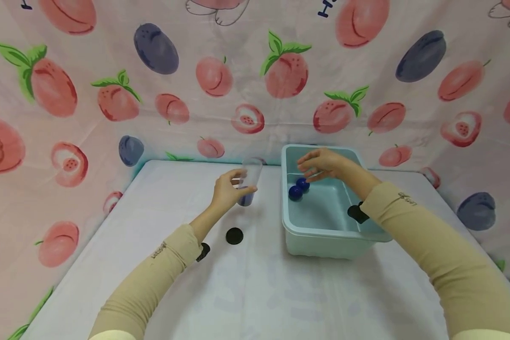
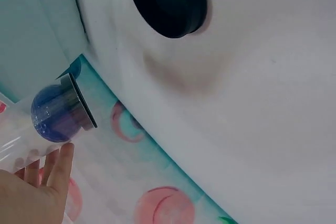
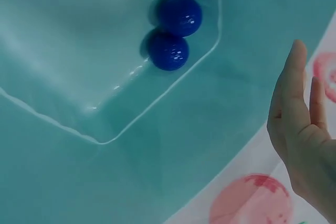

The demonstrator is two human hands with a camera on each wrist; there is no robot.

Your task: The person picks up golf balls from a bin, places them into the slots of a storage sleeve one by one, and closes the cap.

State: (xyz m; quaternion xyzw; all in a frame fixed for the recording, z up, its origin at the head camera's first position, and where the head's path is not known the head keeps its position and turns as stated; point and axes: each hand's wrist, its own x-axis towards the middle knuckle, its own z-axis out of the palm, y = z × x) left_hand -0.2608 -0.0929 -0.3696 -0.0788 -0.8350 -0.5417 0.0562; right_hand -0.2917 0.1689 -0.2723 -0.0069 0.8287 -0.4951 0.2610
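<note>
My left hand (image 1: pixel 226 192) grips a clear plastic cylinder (image 1: pixel 251 173) from its left side, just above the table. Inside its lower end lies a blue ball (image 2: pixel 52 113), against a dark base (image 2: pixel 79 100). My right hand (image 1: pixel 324 163) hovers over the light blue bin (image 1: pixel 285 203), fingers extended and holding nothing. Two more blue balls (image 3: pixel 179 16) touch each other on the bin's floor, near its left wall, below the right hand's fingertips. A round black lid (image 1: pixel 234 236) lies flat on the table, nearer to me than the cylinder.
The bin stands right of centre on the white-covered table (image 1: pixel 255 297). A fruit-print cloth (image 1: pixel 246 71) hangs behind the table and along its sides. Black wrist devices (image 1: pixel 358 213) sit below both sleeves.
</note>
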